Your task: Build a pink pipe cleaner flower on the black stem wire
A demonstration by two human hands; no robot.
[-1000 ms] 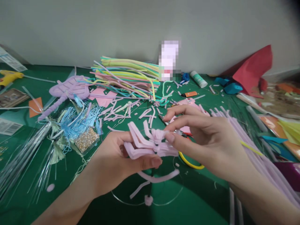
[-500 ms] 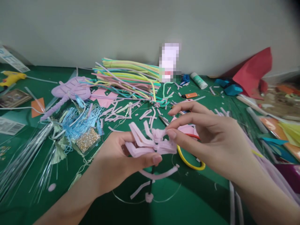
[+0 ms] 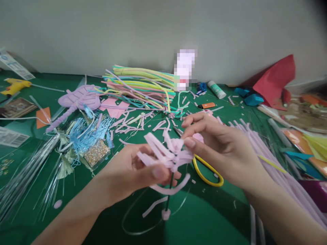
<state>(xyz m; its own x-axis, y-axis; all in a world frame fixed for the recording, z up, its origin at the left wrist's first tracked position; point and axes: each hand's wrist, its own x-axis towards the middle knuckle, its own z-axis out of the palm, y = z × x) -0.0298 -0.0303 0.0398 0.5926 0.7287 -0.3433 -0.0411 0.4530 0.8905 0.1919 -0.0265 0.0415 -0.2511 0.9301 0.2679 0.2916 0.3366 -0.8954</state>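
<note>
A lilac pipe-cleaner craft piece [image 3: 160,152], made of several folded strips around a thin black stem, is held up between both hands. My left hand [image 3: 127,173] grips it from the left, thumb in front and fingers behind. At its upper right, my right hand [image 3: 219,146] pinches the piece between thumb and index finger. The black stem [image 3: 167,201] runs down to a small lilac bead-like knob [image 3: 166,214]. A curved lilac strip [image 3: 173,191] and a thin clear thread [image 3: 124,223] show below the piece. Yellow-handled scissors [image 3: 209,179] lie partly behind my right hand.
A bundle of coloured pipe cleaners [image 3: 143,80] lies at the back, with cut lilac bits [image 3: 125,126] before it. Blue tassels [image 3: 81,132], a bag of gold glitter [image 3: 95,154] and a yellow glue gun [image 3: 15,86] are leftward. More lilac pipe cleaners [image 3: 265,153] lie right.
The piece has tilted and shifted slightly right in my hands. My left thumb has moved left, and its fingertips now show behind the stem. The thread loop swings lower on the left.
</note>
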